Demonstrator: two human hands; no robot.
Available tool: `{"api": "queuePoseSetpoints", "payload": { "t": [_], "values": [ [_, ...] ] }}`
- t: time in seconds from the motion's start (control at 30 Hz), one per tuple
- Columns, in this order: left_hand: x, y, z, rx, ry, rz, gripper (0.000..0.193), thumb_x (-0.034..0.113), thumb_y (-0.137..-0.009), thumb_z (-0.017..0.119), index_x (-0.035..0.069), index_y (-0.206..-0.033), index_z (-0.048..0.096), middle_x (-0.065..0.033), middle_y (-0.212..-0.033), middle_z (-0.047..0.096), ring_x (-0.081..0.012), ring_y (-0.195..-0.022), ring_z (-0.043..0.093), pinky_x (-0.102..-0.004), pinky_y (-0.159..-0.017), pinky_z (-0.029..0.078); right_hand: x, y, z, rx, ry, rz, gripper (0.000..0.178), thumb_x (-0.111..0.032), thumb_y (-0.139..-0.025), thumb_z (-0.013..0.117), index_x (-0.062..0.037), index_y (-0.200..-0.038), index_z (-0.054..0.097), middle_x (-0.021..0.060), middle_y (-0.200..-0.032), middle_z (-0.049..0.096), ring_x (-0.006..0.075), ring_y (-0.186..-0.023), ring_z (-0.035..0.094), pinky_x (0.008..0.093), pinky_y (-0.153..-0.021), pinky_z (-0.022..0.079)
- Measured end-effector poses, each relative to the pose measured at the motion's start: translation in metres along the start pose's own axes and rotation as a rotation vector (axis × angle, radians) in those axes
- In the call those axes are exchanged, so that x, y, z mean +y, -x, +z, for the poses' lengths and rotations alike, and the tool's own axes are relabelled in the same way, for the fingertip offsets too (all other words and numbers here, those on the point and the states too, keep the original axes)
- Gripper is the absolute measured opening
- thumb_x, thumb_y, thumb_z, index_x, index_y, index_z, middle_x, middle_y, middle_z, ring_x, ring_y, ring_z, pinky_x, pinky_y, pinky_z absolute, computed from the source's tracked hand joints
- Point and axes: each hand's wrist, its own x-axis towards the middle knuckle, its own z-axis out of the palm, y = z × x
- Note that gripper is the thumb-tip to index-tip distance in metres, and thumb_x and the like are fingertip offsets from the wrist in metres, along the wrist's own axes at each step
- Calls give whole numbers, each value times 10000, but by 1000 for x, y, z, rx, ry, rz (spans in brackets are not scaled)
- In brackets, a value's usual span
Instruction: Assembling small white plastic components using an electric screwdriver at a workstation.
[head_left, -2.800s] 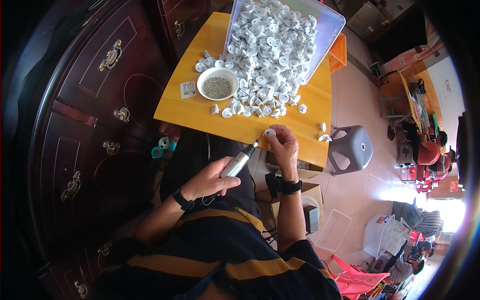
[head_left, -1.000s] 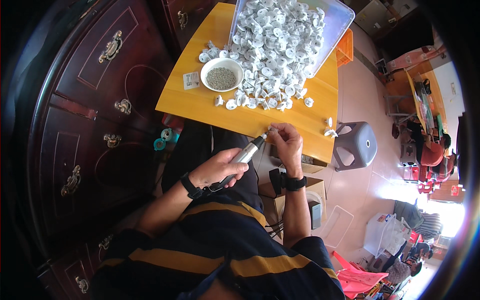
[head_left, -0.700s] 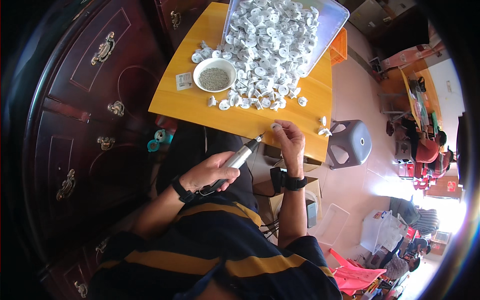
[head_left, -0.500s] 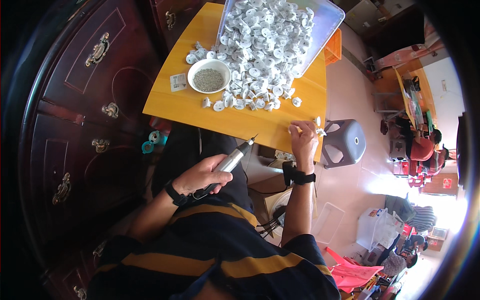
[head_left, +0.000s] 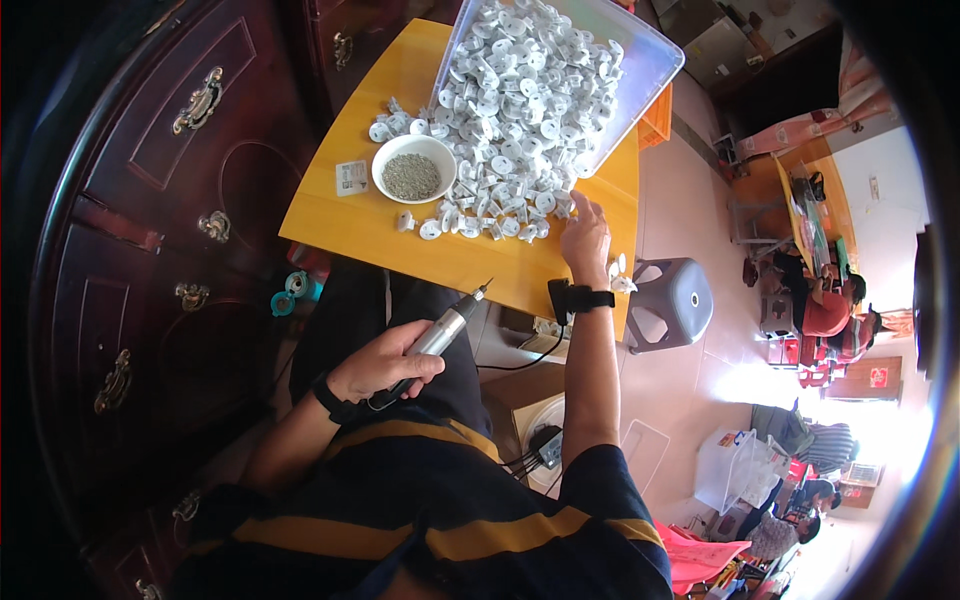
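Worker in a striped shirt, seated at a yellow table point(head_left: 470, 262). Nearest, the left hand point(head_left: 385, 365) is wrapped around a silver pen-shaped power tool point(head_left: 437, 338), its fine tip pointing up toward the table edge and touching nothing. Beyond it, the right hand point(head_left: 585, 238), fingers loosely spread, rests on the tabletop at the fringe of a heap of small white plastic discs point(head_left: 500, 195); whether a disc is pinched cannot be told. To pick well, the hand would best take a single loose disc from the fringe rather than dig into the heap, and keep the tool's tip away until the piece is steady. Farther on, a white bowl point(head_left: 414, 167) holds a mound of tiny grey pieces. At the far end, a clear plastic bin point(head_left: 655, 62), tilted toward the worker, is full of the same white discs, which spill from its low side onto the table. A grey stool point(head_left: 672, 302) stands on the floor beside the table.
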Motion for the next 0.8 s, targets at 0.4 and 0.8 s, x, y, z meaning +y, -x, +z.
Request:
{"api": "queuePoseSetpoints", "payload": {
  "t": [0.4,0.8],
  "values": [
    [-3,3,-6,-12,2,13,311,196,-945,683,26,-1145,516,-4,-792,546,-69,-578,538,-224,-535,467,-33,42,-13,43,-141,-48,430,4,-839,634,-82,-1259,625,195,-1139,664,339,-967,679,435,-867,536],
    [-8,16,-13,1,16,35,314,198,-943,685,23,-1144,518,-5,-785,547,-70,-581,537,-227,-536,466,-54,28,-31,108,-316,-79,288,-43,-843,641,-67,-1125,694,165,-1050,702,284,-863,699,389,-788,552]
  ]
}}
